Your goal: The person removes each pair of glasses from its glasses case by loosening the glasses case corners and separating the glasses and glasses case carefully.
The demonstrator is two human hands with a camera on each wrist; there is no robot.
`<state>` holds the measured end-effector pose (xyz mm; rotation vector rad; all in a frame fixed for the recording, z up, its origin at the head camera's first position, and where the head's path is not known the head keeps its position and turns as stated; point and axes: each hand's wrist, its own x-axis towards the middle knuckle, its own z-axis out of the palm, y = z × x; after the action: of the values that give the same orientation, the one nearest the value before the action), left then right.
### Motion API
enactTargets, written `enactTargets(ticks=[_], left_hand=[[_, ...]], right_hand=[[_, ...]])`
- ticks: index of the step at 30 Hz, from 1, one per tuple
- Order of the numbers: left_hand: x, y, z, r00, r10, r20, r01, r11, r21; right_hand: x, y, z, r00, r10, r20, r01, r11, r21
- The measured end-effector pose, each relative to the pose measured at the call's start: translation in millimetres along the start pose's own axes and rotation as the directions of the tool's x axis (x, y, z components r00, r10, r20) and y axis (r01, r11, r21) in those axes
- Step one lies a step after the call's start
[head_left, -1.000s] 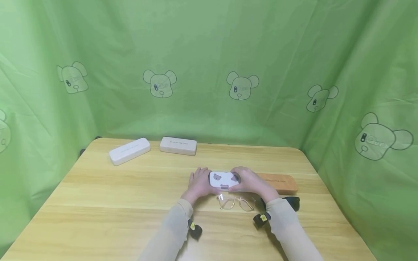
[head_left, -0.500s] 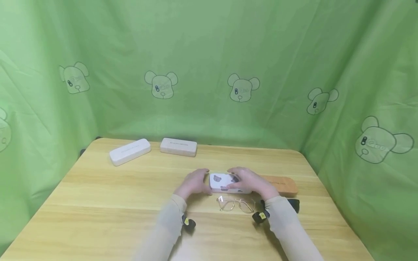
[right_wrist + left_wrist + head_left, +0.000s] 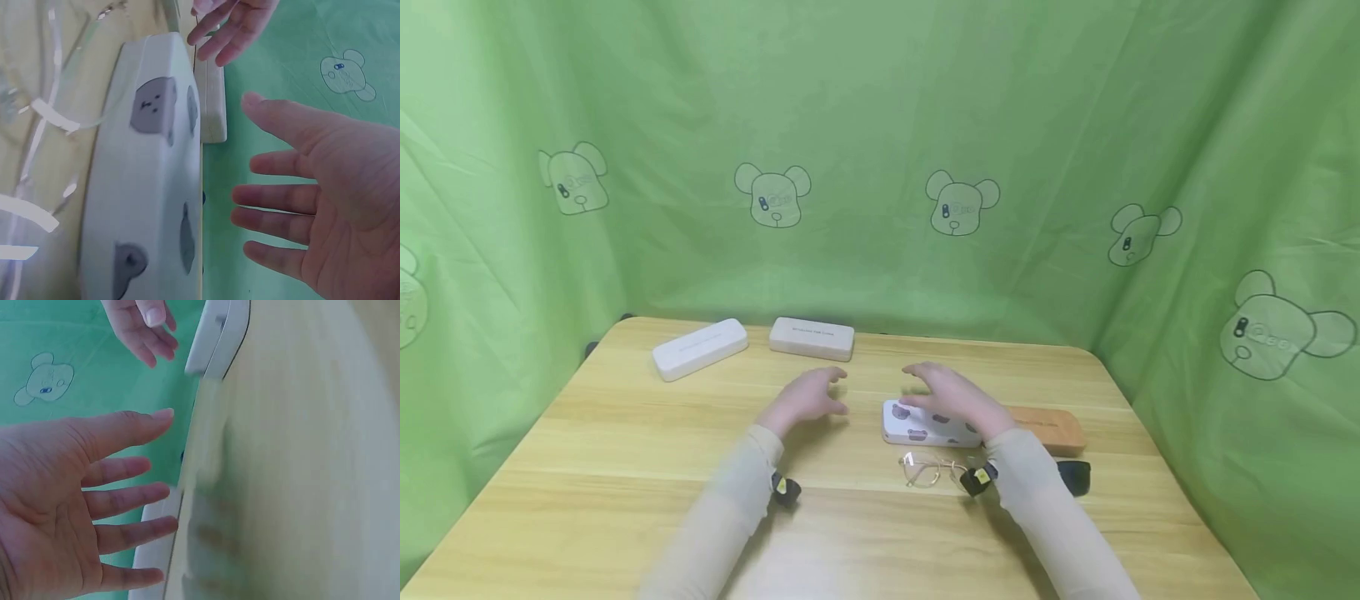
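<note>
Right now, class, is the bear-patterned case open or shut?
Shut: the bear-patterned case has its printed lid down, with no gap visible.

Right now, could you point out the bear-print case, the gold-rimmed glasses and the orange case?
Bear-print case [image 3: 931,427]: head view, on its white top.
Gold-rimmed glasses [image 3: 923,474]: head view, on the lens toward the picture's left.
Orange case [image 3: 1049,427]: head view, on its top face.

Bear-print case [image 3: 931,427] pt. hidden behind R hand [image 3: 953,395].
</note>
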<state>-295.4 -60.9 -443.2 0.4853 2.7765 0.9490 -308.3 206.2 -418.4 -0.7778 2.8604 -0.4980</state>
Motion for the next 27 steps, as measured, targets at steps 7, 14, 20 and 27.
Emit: enactTargets(ticks=[7,14,20,27], left_hand=[[2.4,-21.4,-27.8,0.997,-0.005,-0.077,0.007,0.999,0.032],[16.1,-39.3,-44.9,0.991,0.012,-0.132,0.002,0.995,0.101],[31.4,-55.3,-57.3,0.974,0.11,-0.2,-0.068,0.976,0.207],[44.0,-66.7,-66.4,0.971,0.107,-0.213,-0.022,0.929,0.369]], right_hand=[[22.1,-11.1,-5.2,1.0,0.008,-0.012,-0.008,1.0,0.013],[46.1,-27.1,-9.1,0.999,0.045,-0.012,-0.045,0.999,-0.011],[68.9,-43.7,-11.8,0.999,0.041,-0.019,-0.042,0.998,-0.041],[92.4,-52.6,-9.7,0.999,0.053,-0.005,-0.053,0.998,-0.038]])
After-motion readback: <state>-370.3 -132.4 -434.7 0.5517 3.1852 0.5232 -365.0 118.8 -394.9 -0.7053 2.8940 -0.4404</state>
